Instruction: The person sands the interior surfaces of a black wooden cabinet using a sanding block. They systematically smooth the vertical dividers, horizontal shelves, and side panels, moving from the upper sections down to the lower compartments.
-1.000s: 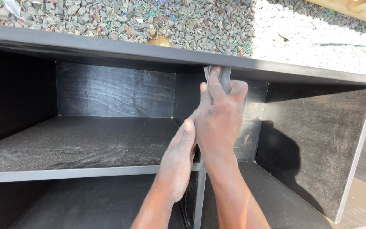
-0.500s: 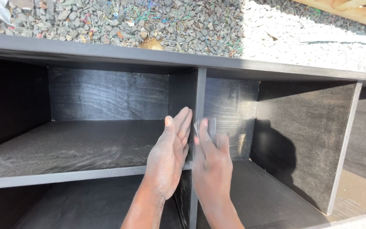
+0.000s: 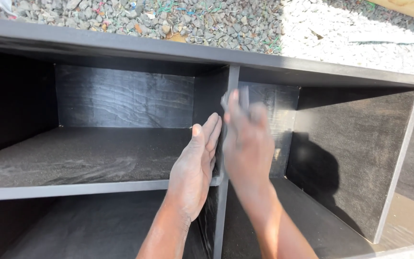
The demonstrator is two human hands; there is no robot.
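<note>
**Where everything sits around the divider**

The upright divider (image 3: 226, 144) splits the cabinet (image 3: 120, 48). Left hand (image 3: 195, 165) lies flat on its left side, above the shelf (image 3: 73, 189); right hand (image 3: 247, 141) is just right of it. Gravel (image 3: 168, 19) lies behind the cabinet.

Sunlit gravel ground (image 3: 216, 21), wooden plank (image 3: 408, 7)

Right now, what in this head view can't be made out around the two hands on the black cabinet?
- Right hand: motion-blurred; the grey thing at its fingertips can't be identified, nor the grip on it.
- Divider panel: middle stretch hidden behind both hands.
- Left hand: palm faces the divider, so contact is unseen.
- Cabinet: left end and bottom cut by frame edges.
</note>
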